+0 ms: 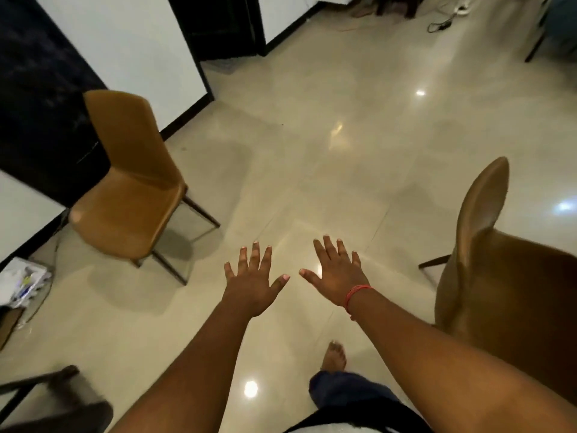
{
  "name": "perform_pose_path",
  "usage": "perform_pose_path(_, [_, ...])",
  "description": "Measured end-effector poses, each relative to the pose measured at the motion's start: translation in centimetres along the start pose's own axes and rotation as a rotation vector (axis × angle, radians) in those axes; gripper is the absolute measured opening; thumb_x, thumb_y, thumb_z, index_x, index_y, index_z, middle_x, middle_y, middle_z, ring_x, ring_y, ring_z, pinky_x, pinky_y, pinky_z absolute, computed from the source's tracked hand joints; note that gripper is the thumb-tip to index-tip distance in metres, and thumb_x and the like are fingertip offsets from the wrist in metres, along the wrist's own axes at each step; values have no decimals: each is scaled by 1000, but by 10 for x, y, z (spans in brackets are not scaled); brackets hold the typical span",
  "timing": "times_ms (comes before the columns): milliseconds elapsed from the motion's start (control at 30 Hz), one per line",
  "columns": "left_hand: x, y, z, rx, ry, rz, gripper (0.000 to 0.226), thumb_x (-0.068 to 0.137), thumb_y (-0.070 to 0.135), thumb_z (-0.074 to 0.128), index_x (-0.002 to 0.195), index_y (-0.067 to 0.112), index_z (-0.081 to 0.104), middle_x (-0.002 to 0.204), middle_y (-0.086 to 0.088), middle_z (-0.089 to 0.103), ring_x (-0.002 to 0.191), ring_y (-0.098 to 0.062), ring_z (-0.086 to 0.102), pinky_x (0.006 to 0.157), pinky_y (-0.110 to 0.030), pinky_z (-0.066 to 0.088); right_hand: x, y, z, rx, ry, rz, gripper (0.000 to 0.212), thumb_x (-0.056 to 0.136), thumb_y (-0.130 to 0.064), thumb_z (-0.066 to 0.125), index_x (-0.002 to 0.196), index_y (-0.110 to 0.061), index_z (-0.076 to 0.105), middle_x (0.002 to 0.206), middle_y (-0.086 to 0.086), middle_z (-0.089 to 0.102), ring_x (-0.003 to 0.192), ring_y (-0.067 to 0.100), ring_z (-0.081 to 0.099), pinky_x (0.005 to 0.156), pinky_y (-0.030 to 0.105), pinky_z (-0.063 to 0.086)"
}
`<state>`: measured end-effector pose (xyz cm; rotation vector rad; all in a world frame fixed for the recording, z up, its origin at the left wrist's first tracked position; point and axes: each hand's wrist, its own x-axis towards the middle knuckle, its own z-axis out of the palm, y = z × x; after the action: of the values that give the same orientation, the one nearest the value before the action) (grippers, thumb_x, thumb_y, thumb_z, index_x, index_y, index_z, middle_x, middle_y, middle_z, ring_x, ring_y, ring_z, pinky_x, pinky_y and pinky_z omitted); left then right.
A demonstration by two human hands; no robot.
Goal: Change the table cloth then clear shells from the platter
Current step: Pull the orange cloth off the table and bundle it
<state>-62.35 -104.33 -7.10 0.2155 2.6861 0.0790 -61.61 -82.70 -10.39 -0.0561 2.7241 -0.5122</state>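
**Both hands held out empty over a tiled floor, no table in view**

Seen from a head-worn camera looking down, a person stands on a glossy cream tile floor [312,157]. Both arms reach forward. The left hand [254,282] and the right hand [335,276] hover side by side, palms down, fingers straight and spread, holding nothing and touching nothing. A red thread bracelet [357,293] circles the right wrist. One bare foot [334,356] shows below the hands.

A tan chair [131,189] stands to the left, near a dark wall panel [40,98]. The back of a second tan chair [480,245] rises at the right edge, close to the right arm. A dark piece of furniture [46,398] shows blurred at the lower left; what it is cannot be told.

Neither the table cloth nor the platter with its shells appears anywhere in view, and no table top is visible, so the task looks barely begun. The sensible step is probably to walk to the table first, steering between the two chairs, then take the cloth by its edges with both hands.

As for containers, only a pale heap of clutter [22,282] sits at the far left edge on the floor. Whether it is a bag or loose papers is too blurred to tell.
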Motion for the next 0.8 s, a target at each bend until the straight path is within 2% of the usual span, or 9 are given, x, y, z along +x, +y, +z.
perform_pose_path(133, [108,35,-55,-20,7,43,83,91,75,14,156,31,-11,164,-2,-20,150,-28,-19,118,-61,-4,84,43,-67,-18,28,50,92,82,-84,9,157,-30,-4,165,-3,-12,152,26,-11,120,57,2])
perform_pose_path(500, [409,152,-174,125,-21,378,84,90,77,10,156,30,-13,163,-2,-23,150,-29,-20,117,-62,-3,290,165,-192,58,153,338,93,82,-84,9,157,-31,-4,166,-3,-9,152,26,-8,120,58,4])
perform_pose_path(700, [537,242,-239,282,-53,586,84,89,77,10,155,31,-14,163,-2,-23,150,-30,-21,118,-63,-2,347,236,-262,148,222,553,91,83,-84,10,156,-32,-6,165,-3,-10,152,25,-8,120,57,4])
perform_pose_path(800, [588,316,-259,345,-58,702,84,89,77,8,155,30,-15,163,-2,-24,150,-30,-21,118,-63,-2,359,296,-288,178,250,678,93,82,-84,8,157,-31,-6,166,-3,-10,152,26,-8,120,58,4])
